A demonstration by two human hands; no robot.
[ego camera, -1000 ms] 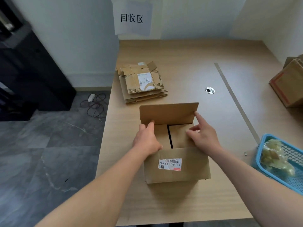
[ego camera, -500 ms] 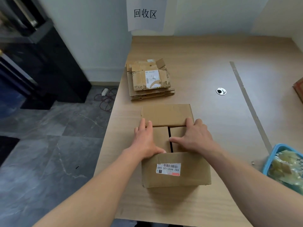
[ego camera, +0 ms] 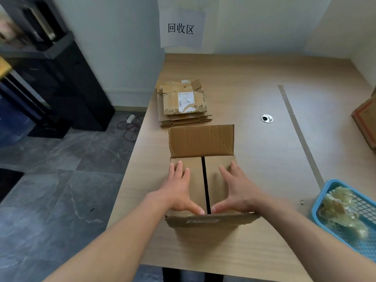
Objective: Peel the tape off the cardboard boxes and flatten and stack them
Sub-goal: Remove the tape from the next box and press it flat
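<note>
The box (ego camera: 201, 141) sits near the table's (ego camera: 254, 82) front left edge. The left hand (ego camera: 179, 192) and right hand (ego camera: 238, 192) press flat on its flaps, fingers spread. Flat boxes (ego camera: 183, 104) lie behind. A wall paper (ego camera: 181, 29) says 回收区.

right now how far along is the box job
Done: flattened boxes sit stacked at the far left, and peeled tape lies in the blue basket. In hand: the left hand and right hand press flat on the inner flaps of an open box. Left: flatten and stack it, then the box at the right edge.
</note>
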